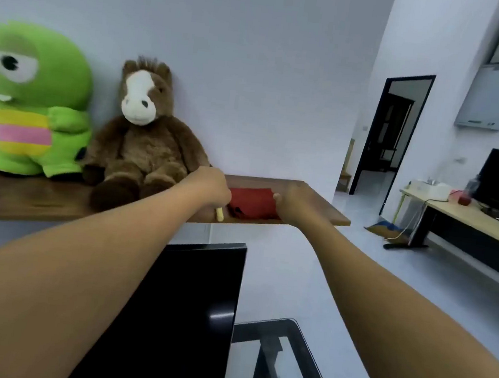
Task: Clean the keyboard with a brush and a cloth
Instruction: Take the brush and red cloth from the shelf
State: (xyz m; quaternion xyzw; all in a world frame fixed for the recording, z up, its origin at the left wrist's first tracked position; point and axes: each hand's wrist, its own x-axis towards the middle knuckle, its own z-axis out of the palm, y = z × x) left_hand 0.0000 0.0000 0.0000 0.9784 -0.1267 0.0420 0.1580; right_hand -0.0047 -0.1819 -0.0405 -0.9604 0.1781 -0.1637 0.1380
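A long wooden shelf (pixel 318 200) runs along the pale wall, its right end free, and it carries everything near the hands. Below its front edge stands a dark monitor (pixel 173 319), screen off, and to the right of that a glass-topped surface (pixel 290 341) with a black frame. Toward the shelf's left end sits a big green plush toy (pixel 33 98), and just beside it, nearer the middle, a brown plush horse (pixel 146 135) leans against the wall.

Both bare arms reach up to the shelf's right part. The left hand (pixel 208 189) is curled into a fist at the front edge, just right of the horse's leg, and it grips the brush (pixel 219 214), of which only a pale yellow handle end shows, poking down below the fist over the shelf's front edge. The right hand (pixel 294 204) lies near the shelf's right end with its thumb pressed onto the right side of the folded red cloth (pixel 253 203); whether its fingers have closed under the cloth cannot be told. The cloth lies flat on the shelf between the two hands, close to the front edge.
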